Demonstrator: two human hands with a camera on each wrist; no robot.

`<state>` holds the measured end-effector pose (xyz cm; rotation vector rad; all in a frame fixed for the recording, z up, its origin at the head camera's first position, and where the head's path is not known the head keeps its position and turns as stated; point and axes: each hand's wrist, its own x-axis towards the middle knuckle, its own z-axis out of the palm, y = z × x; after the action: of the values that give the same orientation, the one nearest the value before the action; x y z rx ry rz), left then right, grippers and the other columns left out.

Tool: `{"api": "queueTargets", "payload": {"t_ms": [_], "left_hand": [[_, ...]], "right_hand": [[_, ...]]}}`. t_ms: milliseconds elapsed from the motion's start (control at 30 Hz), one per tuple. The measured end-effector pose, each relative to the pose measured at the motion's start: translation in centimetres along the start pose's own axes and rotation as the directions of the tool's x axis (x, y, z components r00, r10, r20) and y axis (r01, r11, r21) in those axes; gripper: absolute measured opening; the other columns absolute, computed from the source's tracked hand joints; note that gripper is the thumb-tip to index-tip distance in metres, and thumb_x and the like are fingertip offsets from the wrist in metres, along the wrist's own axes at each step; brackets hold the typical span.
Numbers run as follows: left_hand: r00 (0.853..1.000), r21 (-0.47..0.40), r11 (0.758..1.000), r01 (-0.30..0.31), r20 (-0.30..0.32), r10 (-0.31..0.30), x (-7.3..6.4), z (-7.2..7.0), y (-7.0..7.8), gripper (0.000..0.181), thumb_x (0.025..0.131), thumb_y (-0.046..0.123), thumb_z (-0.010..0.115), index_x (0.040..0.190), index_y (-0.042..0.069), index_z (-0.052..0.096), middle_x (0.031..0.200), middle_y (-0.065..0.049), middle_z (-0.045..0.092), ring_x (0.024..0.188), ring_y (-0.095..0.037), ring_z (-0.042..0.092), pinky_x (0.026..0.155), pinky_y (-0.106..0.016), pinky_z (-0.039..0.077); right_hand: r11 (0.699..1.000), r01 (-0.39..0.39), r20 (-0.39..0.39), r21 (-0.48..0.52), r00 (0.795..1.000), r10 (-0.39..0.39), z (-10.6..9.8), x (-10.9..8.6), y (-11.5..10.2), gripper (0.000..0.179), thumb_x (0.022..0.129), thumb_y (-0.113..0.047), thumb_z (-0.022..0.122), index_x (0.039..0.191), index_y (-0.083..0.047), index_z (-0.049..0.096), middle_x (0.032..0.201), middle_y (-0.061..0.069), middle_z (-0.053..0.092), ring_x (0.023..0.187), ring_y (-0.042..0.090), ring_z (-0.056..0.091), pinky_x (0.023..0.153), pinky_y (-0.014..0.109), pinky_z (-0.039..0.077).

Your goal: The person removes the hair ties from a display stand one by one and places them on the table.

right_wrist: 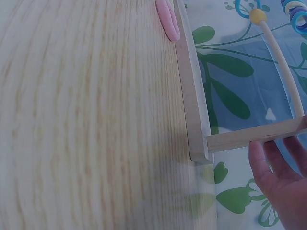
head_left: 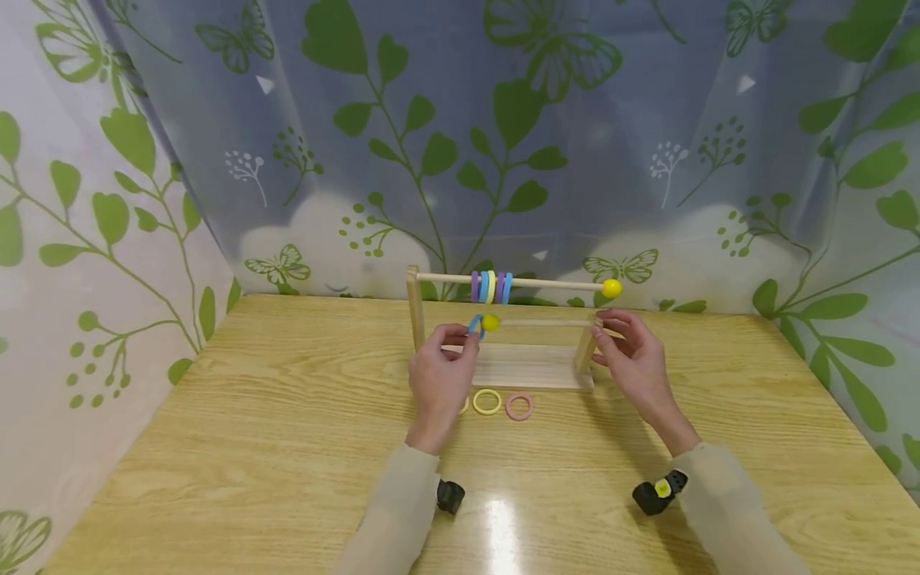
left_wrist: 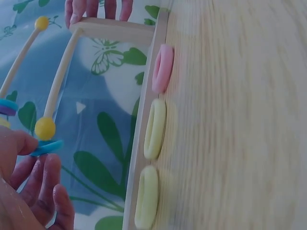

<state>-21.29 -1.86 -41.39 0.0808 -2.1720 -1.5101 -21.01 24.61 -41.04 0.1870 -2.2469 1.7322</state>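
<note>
My left hand (head_left: 442,371) pinches a blue ring (left_wrist: 52,147) between thumb and fingers. It is held right at the yellow ball (head_left: 490,323) on the free end of the stand's lower rod (head_left: 542,323). With thumb and fingers, my right hand (head_left: 636,363) grips the top of the short right post (right_wrist: 240,139) of the wooden stand. On the upper rod (head_left: 553,283) hang several purple, blue and pale yellow rings (head_left: 491,287). A second yellow ball (head_left: 612,288) caps that rod's right end.
Along the front of the stand's base (head_left: 525,375) lie a pink ring (left_wrist: 163,69), a yellow ring (left_wrist: 154,129) and another yellow ring (left_wrist: 147,199). The left hand partly hides the last one in the head view. A patterned curtain (head_left: 446,144) hangs behind the wooden table (head_left: 287,447).
</note>
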Motion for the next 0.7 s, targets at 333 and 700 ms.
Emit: {"api": "queueTargets", "payload": {"t_ms": [333,700], "left_hand": [[0.992,0.013,1.0,0.007,0.123,-0.009,-0.2,-1.9,-0.6,0.012,0.091,0.023,0.077,0.096,0.012,0.077,0.087,-0.003,0.078,0.069,-0.015,0.07,0.069,-0.032,0.059],[0.949,0.019,1.0,0.025,0.315,-0.03,-0.9,-2.1,-1.1,0.012,0.092,0.024,0.076,0.097,0.013,0.076,0.09,-0.003,0.077,0.073,-0.012,0.068,0.069,-0.028,0.058]], "right_hand": [[1.0,0.013,-0.002,-0.004,1.0,-0.013,0.0,0.0,0.0,0.038,0.103,-0.017,0.062,0.136,-0.001,0.054,0.121,-0.011,0.065,0.102,0.002,0.07,0.077,0.022,0.062],[1.0,0.016,0.0,0.0,1.0,-0.016,0.0,0.0,0.0,0.038,0.104,-0.017,0.061,0.136,0.0,0.054,0.125,0.002,0.064,0.103,0.003,0.069,0.077,0.022,0.062]]}}
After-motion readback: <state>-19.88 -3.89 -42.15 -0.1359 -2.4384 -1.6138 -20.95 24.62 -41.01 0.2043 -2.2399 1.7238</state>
